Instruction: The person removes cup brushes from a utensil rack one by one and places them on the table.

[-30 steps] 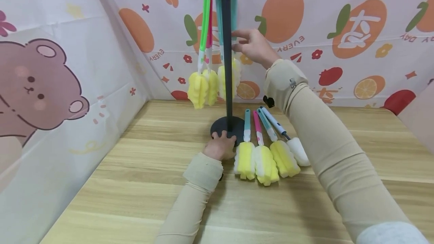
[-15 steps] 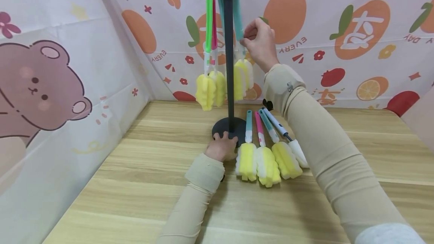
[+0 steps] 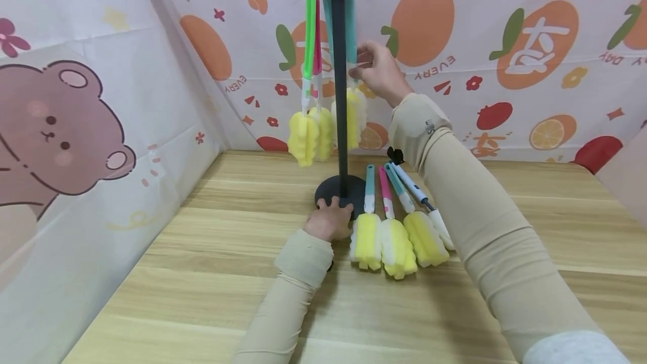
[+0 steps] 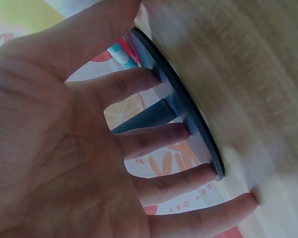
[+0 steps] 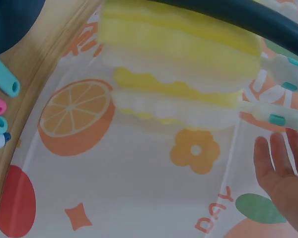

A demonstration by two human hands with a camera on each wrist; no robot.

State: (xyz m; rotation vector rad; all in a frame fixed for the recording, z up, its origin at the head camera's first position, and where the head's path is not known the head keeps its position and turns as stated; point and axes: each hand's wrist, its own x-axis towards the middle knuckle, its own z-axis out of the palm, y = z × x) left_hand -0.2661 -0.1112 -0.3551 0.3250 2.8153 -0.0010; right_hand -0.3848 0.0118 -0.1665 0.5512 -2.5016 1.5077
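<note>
My left hand lies at the round base of a black stand, spread fingers pressing along its rim. Up at the post's right side, my right hand has its fingertips right at the lower handle of a hanging teal-handled sponge brush. Three fingers look loosely straight in the right wrist view; the thumb is hidden there. Beside that brush hangs another teal one, partly behind the post. Further left hang green-handled and pink-handled brushes with yellow sponge heads.
Right of the base, sponge brushes lie on the wooden table: teal, pink and another teal. A white-headed brush lies beside them, partly behind my right sleeve. A fruit-printed cloth hangs behind.
My right hand first drew the teal-handled brush rightward, then came back left toward the post, and the brush swung back with it. My left hand stayed on the base.
</note>
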